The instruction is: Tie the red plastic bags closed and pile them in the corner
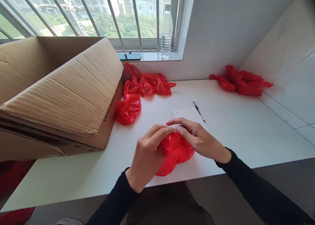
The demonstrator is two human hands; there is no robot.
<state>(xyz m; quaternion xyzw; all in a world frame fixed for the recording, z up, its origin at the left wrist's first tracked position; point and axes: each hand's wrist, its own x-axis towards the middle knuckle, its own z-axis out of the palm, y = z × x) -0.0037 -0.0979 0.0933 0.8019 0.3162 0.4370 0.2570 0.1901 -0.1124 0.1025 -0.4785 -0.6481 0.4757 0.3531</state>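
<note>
Two closed grips, left hand [145, 156] and right hand [199, 141], on red bag [177, 153] at surface [246, 130] edge. Risks tearing thin plastic if tugged.

Bright daylight enters through the window [98, 15]; the white table [246, 126] shows soft shadows; edges bend with wide-angle distortion.
</note>
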